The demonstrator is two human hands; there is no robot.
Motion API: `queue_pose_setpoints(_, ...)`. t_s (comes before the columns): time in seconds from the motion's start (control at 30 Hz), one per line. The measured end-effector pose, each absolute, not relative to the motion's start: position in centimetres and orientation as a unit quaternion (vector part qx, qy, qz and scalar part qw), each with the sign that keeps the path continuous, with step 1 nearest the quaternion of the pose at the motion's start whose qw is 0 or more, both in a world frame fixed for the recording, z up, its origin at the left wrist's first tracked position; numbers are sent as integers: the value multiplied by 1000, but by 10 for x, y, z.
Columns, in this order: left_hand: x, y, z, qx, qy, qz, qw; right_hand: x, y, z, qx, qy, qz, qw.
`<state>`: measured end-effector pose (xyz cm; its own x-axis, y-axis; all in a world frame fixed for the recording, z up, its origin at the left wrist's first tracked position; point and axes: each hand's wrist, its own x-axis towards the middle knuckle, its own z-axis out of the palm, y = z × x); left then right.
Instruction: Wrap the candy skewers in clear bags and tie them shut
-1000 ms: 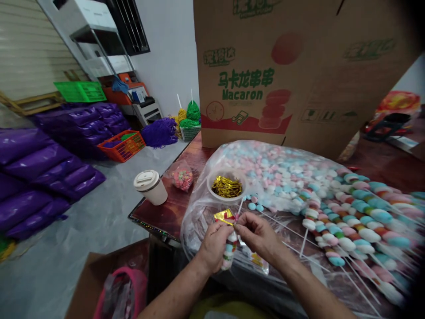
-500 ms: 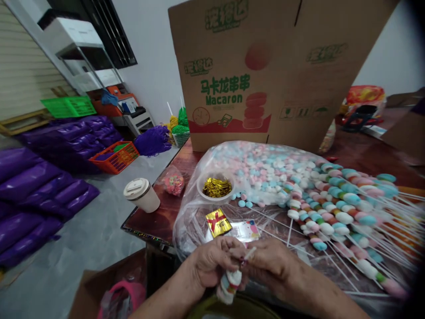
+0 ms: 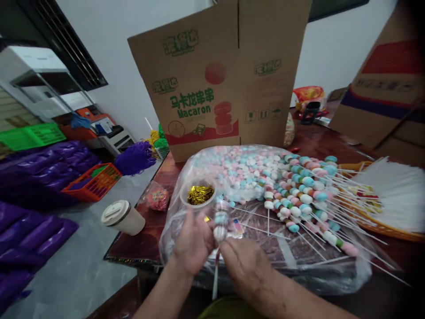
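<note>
Basically, the marshmallow skewer [image 3: 220,220] is gripped below its candy by fingers of the right hand [image 3: 247,261], presumably for steadiness, at the desk's [image 3: 146,239] near edge; the left hand [image 3: 191,243] is held loosely open alongside. The bowl [image 3: 183,192] is placed within easy reach.

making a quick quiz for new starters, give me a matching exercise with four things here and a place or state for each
1. candy skewer
2. gold strips
3. cup
4. large cardboard box

A. pale, lid on
B. in the right hand
C. printed with "Macaron"
D. heaped in a round bowl

Pairs: 1-B, 2-D, 3-A, 4-C
</note>
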<state>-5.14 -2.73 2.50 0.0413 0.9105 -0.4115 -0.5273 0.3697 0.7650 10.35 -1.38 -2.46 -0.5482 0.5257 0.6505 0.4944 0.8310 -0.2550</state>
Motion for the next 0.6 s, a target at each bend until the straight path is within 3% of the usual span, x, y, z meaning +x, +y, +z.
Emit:
queue_pose_setpoints(0.07,-63,-29,35,242,417,600,638,105,-15,-27,-345,-848,142,376)
queue_pose_setpoints(0.17,-60,-36,24,342,493,478,641,106,-14,-27,-449,-734,298,412)
queue_pose_setpoints(0.3,-32,-43,-11,415,535,395,621,98,-23,-29,-408,-653,469,432)
queue_pose_setpoints(0.43,-19,-40,-23,411,536,421,606,96,-28,-37,-413,-496,710,283)
queue_pose_setpoints(0.5,-12,-38,-25,433,563,439,550,104,-26,-39,-428,-493,703,282)
queue_pose_setpoints(0.6,7,-40,-32,548,571,380,478,133,-28,-46,-430,-562,586,395)
